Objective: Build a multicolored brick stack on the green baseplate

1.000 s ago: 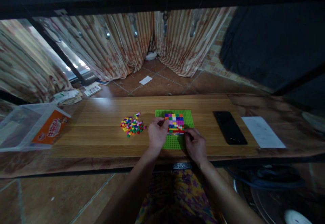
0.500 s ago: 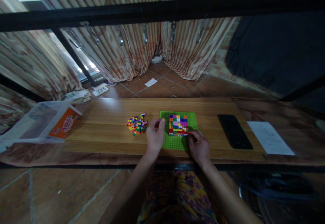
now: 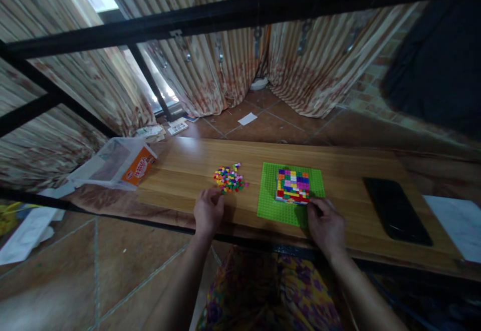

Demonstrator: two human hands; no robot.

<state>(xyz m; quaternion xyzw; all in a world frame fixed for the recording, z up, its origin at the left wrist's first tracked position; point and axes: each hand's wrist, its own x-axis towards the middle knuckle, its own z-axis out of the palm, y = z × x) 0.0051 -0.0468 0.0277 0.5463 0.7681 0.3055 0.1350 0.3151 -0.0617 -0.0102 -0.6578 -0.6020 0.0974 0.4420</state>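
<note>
A loose pile of small coloured toy bricks [image 3: 229,178] lies on the wooden table. My left hand [image 3: 208,212] is at the near edge of this pile, its fingers half bent and a small gap showing between thumb and forefinger. On a green studded baseplate [image 3: 268,211] stands a squarish block built of many-coloured bricks [image 3: 293,186]. My right hand [image 3: 326,223] rests at the block's near right corner with curled fingers. Its fingertips meet the corner, and whatever they pinch is too small to make out.
A clear plastic bin [image 3: 108,163] with an orange label stands at the table's left end. To the right lie a black phone-like slab [image 3: 398,211] and a white sheet of paper [image 3: 456,223]. A dark metal bar [image 3: 225,14] crosses beyond the table, before striped curtains.
My left hand has moved from beside the baseplate leftward to the brick pile. My right hand stays by the block's corner. The whole view has shifted to the left and tilted.
</note>
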